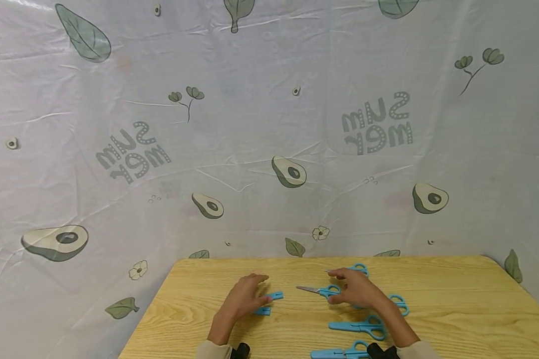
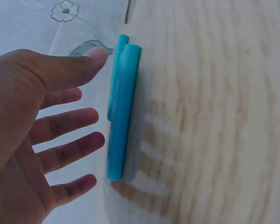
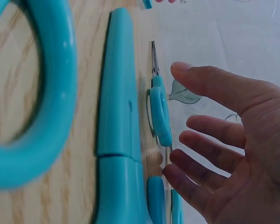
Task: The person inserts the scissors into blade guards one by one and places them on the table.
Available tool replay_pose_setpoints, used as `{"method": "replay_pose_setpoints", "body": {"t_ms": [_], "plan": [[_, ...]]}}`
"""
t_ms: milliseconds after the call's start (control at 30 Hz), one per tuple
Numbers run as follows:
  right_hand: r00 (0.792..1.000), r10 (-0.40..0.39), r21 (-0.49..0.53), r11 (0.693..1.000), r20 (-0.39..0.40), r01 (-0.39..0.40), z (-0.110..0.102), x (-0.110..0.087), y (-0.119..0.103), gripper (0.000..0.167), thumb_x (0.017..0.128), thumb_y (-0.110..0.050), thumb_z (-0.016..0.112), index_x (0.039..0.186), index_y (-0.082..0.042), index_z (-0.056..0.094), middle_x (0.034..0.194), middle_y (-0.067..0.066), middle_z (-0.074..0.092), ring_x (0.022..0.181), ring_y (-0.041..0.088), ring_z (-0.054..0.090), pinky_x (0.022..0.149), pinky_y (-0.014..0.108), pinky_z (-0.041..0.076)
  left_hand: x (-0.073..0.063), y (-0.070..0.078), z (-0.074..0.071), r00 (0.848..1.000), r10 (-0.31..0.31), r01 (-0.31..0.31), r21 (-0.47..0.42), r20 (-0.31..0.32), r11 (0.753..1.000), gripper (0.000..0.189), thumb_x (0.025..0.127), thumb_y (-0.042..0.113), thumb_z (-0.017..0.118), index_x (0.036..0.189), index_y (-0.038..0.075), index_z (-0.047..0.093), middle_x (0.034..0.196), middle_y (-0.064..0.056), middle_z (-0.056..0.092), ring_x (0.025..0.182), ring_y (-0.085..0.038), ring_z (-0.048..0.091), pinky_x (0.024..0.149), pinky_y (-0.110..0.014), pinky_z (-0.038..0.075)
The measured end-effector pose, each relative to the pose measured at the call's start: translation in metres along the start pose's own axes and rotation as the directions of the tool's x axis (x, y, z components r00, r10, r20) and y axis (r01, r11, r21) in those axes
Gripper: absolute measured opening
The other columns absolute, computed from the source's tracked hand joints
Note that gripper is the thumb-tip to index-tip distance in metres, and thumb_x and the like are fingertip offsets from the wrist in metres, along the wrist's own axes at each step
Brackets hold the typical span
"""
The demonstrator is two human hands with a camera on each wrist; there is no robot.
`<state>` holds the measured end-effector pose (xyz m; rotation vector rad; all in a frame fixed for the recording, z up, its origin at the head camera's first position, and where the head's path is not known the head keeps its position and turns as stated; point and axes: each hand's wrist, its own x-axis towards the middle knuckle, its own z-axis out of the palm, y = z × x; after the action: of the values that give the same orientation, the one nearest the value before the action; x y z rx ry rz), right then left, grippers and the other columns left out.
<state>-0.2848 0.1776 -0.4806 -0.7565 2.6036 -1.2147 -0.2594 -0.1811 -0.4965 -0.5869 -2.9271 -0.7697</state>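
Main risk, prob.: a nick. The bare scissors [image 1: 321, 290] lie on the table [image 1: 202, 289] w/ blades uncovered, tip aimed L. A L finger straying R could meet that point, b/c nothing shields it. Same for the far scissors [image 1: 359, 269], just beyond the bare scissors & partly hidden by the R hand [image 1: 357, 289]; a metal tip shows past those fingers, so a blind grab there may land on steel.

Two blue covers, upper cover [image 1: 276, 295] & lower cover [image 1: 263, 311], sit L of the bare scissors, apart from the tip. Both are loose, so a brush of the thumb could skid them. The sheathed scissors [image 1: 352, 326], on the near side & slightly R of the bare scissors, lie close under the R forearm; a low wrist could shove them askew.

L hand [image 1: 241, 299], L of the bare scissors: fingers apart, loosely extended, gripping nothing; thumb right by the covers, contact can't be told. R hand, at the handle end of the bare scissors: thumb & fingers well parted, nothing grasped; the wrist view shows a gap, tho touch at the handle isn't certain.
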Motion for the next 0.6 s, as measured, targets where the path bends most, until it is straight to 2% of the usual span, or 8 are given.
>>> {"method": "replay_pose_setpoints", "body": {"t_ms": [167,333,600], "plan": [[1.0,-0.009,-0.031,0.999,0.005,0.009,0.002,0.003,-0.001,0.075,0.086,-0.022,0.092,0.144,0.012,0.059,0.147,0.029,0.063,0.136,0.055,0.057,0.103,0.06,0.057,0.002,-0.002,0.005,1.0,0.001,-0.001,0.048,-0.003,0.999,0.057,0.097,0.034,0.082,0.143,0.004,0.067,0.142,-0.017,0.07,0.132,-0.042,0.065,0.106,-0.059,0.055],[1.0,-0.016,-0.082,0.996,0.006,0.016,0.004,0.006,0.001,0.076,0.085,-0.023,0.093,0.144,0.01,0.06,0.146,0.028,0.064,0.134,0.052,0.06,0.102,0.058,0.057,0.001,-0.001,0.008,1.0,0.001,0.0,0.068,-0.02,0.998,0.054,0.096,0.035,0.083,0.139,0.005,0.07,0.14,-0.015,0.071,0.13,-0.041,0.065,0.105,-0.058,0.056],[1.0,-0.017,-0.065,0.998,0.014,0.018,0.009,0.004,0.0,0.078,0.084,-0.019,0.094,0.146,0.011,0.058,0.149,0.034,0.058,0.134,0.056,0.058,0.1,0.057,0.059,0.002,0.001,0.013,0.999,-0.006,0.009,0.083,-0.035,0.997,0.045,0.095,0.034,0.084,0.13,0.007,0.077,0.134,-0.014,0.072,0.121,-0.041,0.065,0.099,-0.06,0.057]]}}
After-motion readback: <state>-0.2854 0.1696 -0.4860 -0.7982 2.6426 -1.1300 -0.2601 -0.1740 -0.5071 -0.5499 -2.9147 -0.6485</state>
